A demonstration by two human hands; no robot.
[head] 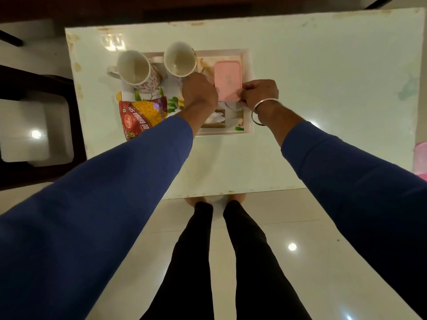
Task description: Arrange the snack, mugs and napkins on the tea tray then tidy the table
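A white floral tea tray lies on the white table. Two empty floral mugs stand at its far side, one on the left and one in the middle. A red and yellow snack packet lies on the tray's near left. A pink lidded box sits on the right part of the tray. My left hand grips its left edge and my right hand pinches its near right corner. White napkins show under my left wrist, partly hidden.
A dark chair with a pale seat stands left of the table. A pink object sits at the right frame edge. My legs stand on the glossy tiled floor at the table's near edge.
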